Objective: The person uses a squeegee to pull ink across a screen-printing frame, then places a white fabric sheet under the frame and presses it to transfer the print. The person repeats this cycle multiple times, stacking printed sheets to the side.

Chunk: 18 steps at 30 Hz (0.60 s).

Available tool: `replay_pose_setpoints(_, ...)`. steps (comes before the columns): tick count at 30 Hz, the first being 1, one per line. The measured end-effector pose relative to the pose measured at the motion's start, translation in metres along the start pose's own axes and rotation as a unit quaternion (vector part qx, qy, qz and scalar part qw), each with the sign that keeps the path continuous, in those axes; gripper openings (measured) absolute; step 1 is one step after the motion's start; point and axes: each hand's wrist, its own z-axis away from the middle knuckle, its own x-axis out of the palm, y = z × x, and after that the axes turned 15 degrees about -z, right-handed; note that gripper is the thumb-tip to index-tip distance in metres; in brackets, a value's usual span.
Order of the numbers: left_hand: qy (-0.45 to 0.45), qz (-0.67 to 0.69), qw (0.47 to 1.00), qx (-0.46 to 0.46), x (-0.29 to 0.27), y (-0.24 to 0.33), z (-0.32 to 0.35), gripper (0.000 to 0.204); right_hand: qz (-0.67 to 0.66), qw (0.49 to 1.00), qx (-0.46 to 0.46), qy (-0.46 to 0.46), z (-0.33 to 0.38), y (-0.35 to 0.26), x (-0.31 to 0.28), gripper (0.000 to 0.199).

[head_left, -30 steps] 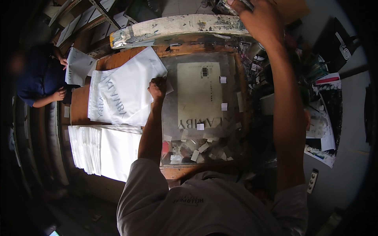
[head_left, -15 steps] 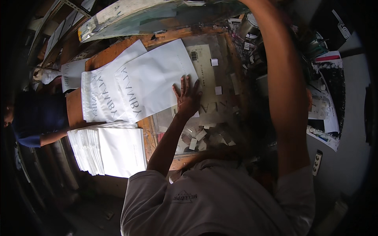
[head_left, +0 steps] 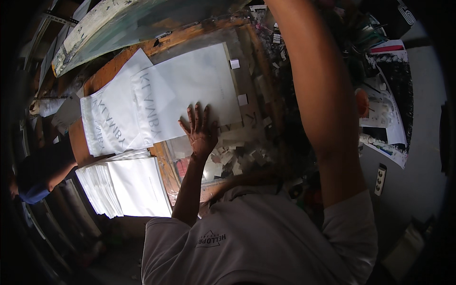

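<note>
My left hand lies flat, fingers spread, on the lower edge of a white plastic mailer bag. This bag rests on a worn board, its right edge beside small white tabs. It overlaps more white bags printed with grey lettering, fanned out to the left. My right arm reaches up past the top edge of the picture, so its hand is out of sight. Tilted up at the far side is a large screen-printing frame with greenish mesh.
A stack of white bags sits at the board's near left. Another person's dark blue sleeve is at the left. Paint-smeared papers and a power strip are on the right. Paper scraps lie under the board's clear surface.
My left hand has shifted the top bag rightward and straightened it against the white tabs, covering the pale sheet seen before. The whole view has also swung somewhat.
</note>
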Motion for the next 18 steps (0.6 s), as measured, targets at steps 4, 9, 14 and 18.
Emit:
replay_pose_setpoints(4,0.000,0.005,1.000,0.019,0.002,-0.003,0.002,0.059,0.020,0.990,-0.122,0.073,0.009,0.024,0.015,0.020)
replay_pose_setpoints(9,0.018,-0.001,1.000,0.013,0.004,-0.003,0.005,0.057,-0.002,0.998,-0.054,-0.013,0.009,0.015,0.005,0.031)
replay_pose_setpoints(14,0.031,0.032,0.999,0.022,-0.003,0.001,0.001,0.057,0.031,0.997,-0.062,0.034,0.013,0.033,0.008,0.039)
replay_pose_setpoints(18,0.079,0.224,0.970,-0.043,-0.048,-0.001,0.012,0.058,-0.094,0.994,-0.058,0.008,0.088,0.049,0.025,0.034)
